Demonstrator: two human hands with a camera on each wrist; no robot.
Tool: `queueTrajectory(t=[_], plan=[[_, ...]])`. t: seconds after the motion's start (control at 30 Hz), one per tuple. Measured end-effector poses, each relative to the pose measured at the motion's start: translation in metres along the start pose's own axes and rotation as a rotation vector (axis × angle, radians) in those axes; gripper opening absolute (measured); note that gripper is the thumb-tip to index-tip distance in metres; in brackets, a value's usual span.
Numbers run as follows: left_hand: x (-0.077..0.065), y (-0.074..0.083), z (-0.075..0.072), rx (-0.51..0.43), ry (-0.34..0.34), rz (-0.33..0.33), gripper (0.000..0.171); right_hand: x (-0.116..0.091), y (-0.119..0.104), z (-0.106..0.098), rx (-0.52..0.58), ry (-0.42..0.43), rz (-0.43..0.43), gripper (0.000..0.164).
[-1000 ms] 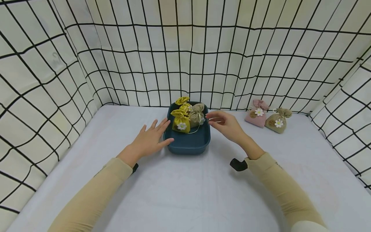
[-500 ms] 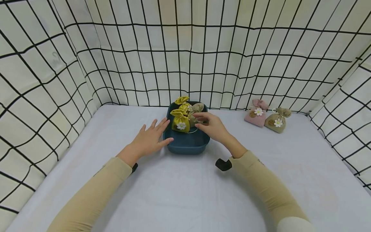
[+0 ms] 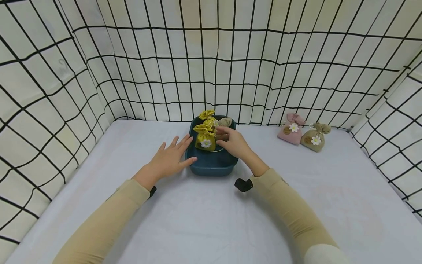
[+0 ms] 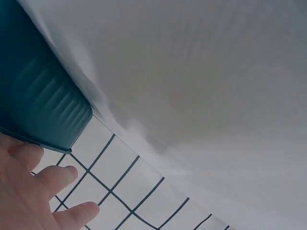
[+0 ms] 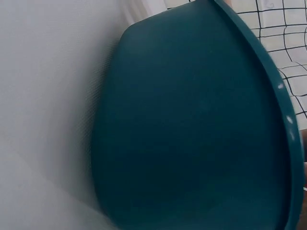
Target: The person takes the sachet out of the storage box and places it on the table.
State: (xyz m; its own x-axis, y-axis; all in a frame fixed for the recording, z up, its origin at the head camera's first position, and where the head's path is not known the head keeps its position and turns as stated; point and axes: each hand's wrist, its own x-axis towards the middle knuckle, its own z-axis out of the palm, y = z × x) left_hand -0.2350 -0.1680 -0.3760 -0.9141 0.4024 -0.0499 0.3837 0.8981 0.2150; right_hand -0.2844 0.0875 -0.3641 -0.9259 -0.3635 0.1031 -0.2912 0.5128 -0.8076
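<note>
A dark blue plastic basin (image 3: pixel 212 170) holds several small drawstring pouches. At its front left is a yellow pouch (image 3: pixel 205 141) with a white flower. Another yellow pouch (image 3: pixel 207 114) stands behind it. My right hand (image 3: pixel 234 142) reaches over the basin's right rim, its fingers bent and thumb apart, fingertips right at the front yellow pouch's side. It hides most of a beige pouch (image 3: pixel 225 121). My left hand (image 3: pixel 169 157) rests with spread fingers at the left rim; in the left wrist view its fingers (image 4: pixel 57 179) lie by the basin's edge (image 4: pixel 43 110).
Beyond my right hand, a pink pouch (image 3: pixel 290 134) and an olive-brown pouch (image 3: pixel 314 139), each with a white flower, lie on the white-covered table (image 3: pixel 184 220). Black wire grid panels (image 3: pixel 217 58) enclose the back and sides. The basin's wall (image 5: pixel 192 120) fills the right wrist view.
My right hand has moved left from outside the basin's right rim to over the pouches, covering most of the beige one. The left hand and the basin have stayed put.
</note>
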Motion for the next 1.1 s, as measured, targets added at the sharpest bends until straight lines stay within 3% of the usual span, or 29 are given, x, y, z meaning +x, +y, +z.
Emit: queueTrajectory(t=[0.37, 0.67, 1.1], plan=[[0.000, -0.001, 0.001, 0.004, 0.002, 0.001, 0.087, 0.013, -0.005, 0.009, -0.111, -0.034, 0.063, 0.055], [0.000, -0.002, 0.001, 0.008, 0.012, 0.009, 0.086, 0.019, -0.005, 0.020, -0.214, -0.058, 0.057, 0.061], [-0.002, 0.000, 0.001, 0.003, 0.028, 0.011, 0.086, 0.023, -0.006, 0.029, -0.197, -0.065, 0.088, 0.067]])
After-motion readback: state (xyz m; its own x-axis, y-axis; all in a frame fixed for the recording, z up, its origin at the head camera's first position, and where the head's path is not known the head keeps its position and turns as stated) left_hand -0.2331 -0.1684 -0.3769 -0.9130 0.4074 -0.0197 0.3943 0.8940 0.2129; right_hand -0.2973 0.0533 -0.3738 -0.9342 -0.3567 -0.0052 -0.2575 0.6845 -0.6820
